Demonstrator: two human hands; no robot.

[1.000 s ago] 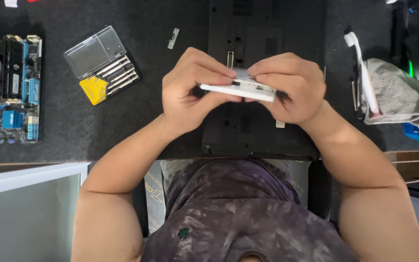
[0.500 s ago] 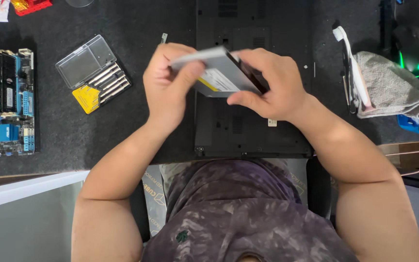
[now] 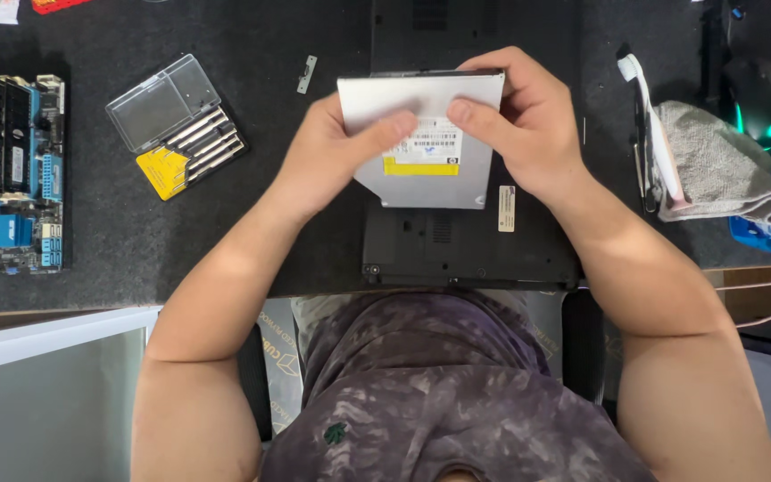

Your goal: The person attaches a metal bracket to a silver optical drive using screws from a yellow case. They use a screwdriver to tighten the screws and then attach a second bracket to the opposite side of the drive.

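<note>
Both hands hold a flat silver optical drive (image 3: 421,170) with a white and yellow label, its broad face turned up toward the camera. My left hand (image 3: 327,161) grips its left edge with the thumb on top. My right hand (image 3: 524,125) grips its right side, the thumb pressed on the face. The drive hovers above a black laptop (image 3: 470,241) that lies bottom side up on the dark mat.
An open clear case of small screwdrivers with a yellow insert (image 3: 180,129) lies to the left. A small metal bracket (image 3: 306,74) sits near it. A bare motherboard (image 3: 9,174) is at the far left. A grey cloth (image 3: 711,174) and white tool (image 3: 649,134) lie at the right.
The drive has been turned from edge-on, through a tilt, to flat with its labelled face up. Both hands have shifted their grip along its sides.
</note>
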